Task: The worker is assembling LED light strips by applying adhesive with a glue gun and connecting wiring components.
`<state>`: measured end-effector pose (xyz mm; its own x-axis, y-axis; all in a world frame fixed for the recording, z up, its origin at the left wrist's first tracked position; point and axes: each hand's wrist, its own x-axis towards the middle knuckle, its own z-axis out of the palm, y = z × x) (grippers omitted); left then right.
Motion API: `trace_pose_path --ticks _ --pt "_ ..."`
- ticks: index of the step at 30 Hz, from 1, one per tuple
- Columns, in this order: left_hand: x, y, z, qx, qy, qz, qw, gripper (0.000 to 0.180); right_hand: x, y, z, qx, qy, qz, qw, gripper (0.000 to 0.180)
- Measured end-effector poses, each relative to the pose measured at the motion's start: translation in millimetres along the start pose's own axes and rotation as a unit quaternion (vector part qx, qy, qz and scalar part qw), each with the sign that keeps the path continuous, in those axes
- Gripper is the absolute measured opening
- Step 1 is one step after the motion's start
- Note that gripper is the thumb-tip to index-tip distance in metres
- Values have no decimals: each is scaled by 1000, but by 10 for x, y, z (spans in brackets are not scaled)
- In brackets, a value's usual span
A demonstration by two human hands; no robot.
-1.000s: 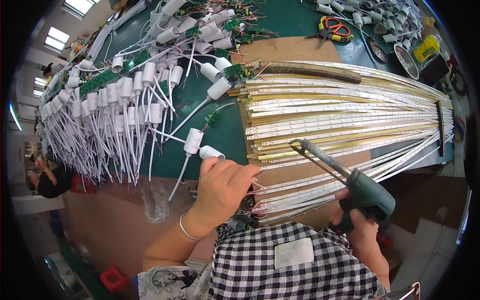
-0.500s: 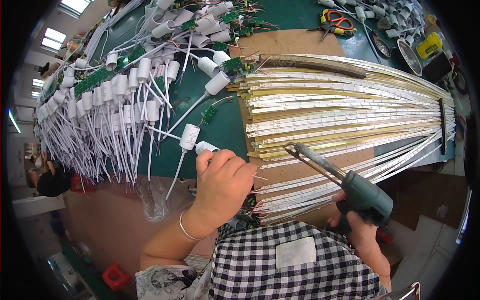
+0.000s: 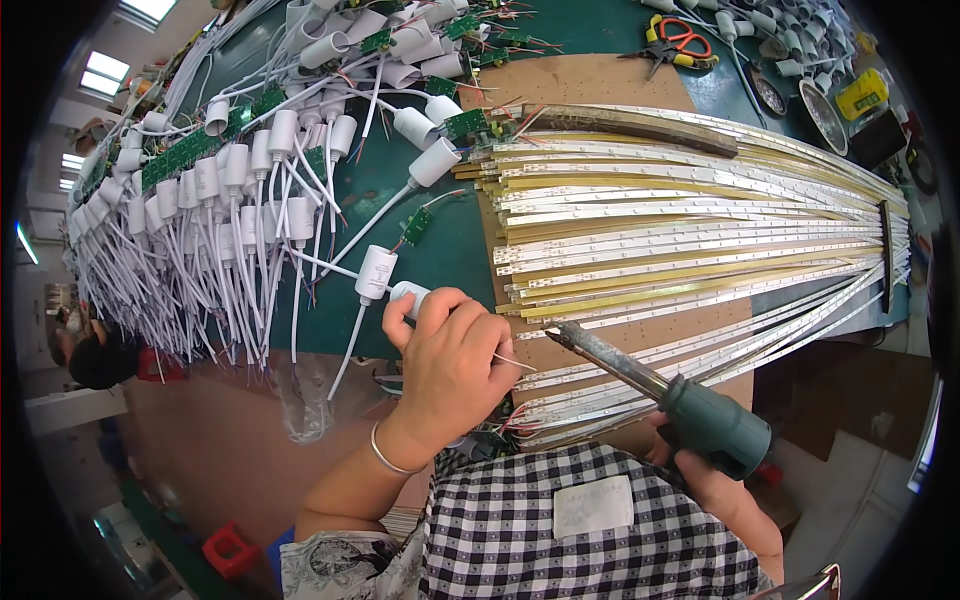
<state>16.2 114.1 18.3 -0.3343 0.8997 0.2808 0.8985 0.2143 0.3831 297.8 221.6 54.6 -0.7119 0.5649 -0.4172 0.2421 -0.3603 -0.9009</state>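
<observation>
My right hand [image 3: 700, 465] is wrapped round the dark green handle of a soldering gun [image 3: 715, 425]. Its dark tip points left, over the near ends of the LED strips [image 3: 640, 235], which lie side by side in a wide fan. My left hand [image 3: 455, 355] is closed, and a thin pale wire [image 3: 515, 361] sticks out from it toward the strips. Just beyond those fingers lies a white cylindrical cap [image 3: 408, 297], partly covered by the hand. Another white cap with a cable [image 3: 376, 272] and a small green circuit board [image 3: 416, 226] lie close by.
Many white caps with cables [image 3: 235, 165] and circuit boards heap up at the left of the green table [image 3: 450, 230]. A wooden bar [image 3: 630, 130] lies across the strips. Red-handled pliers [image 3: 678, 45], a metal dish [image 3: 823, 115] and a yellow container [image 3: 862, 93] are at the far right.
The soldering gun has swung so its tip is farther left and nearer me, lower over the strip ends. My left hand has shifted slightly to the right, still closed on the wire.
</observation>
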Motion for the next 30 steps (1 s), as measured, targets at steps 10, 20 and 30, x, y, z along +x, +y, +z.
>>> trace_pose_path --ticks 10,20,30 --pt "63 -20 -69 -11 -35 3 999 13 -21 30 21 -232 -6 -34 972 38" --pt "79 -51 -64 -17 -31 13 999 13 151 -134 123 -424 -19 -234 875 37" --pt "90 -63 -43 -19 -26 18 999 15 150 -196 195 -408 -19 -200 890 34"
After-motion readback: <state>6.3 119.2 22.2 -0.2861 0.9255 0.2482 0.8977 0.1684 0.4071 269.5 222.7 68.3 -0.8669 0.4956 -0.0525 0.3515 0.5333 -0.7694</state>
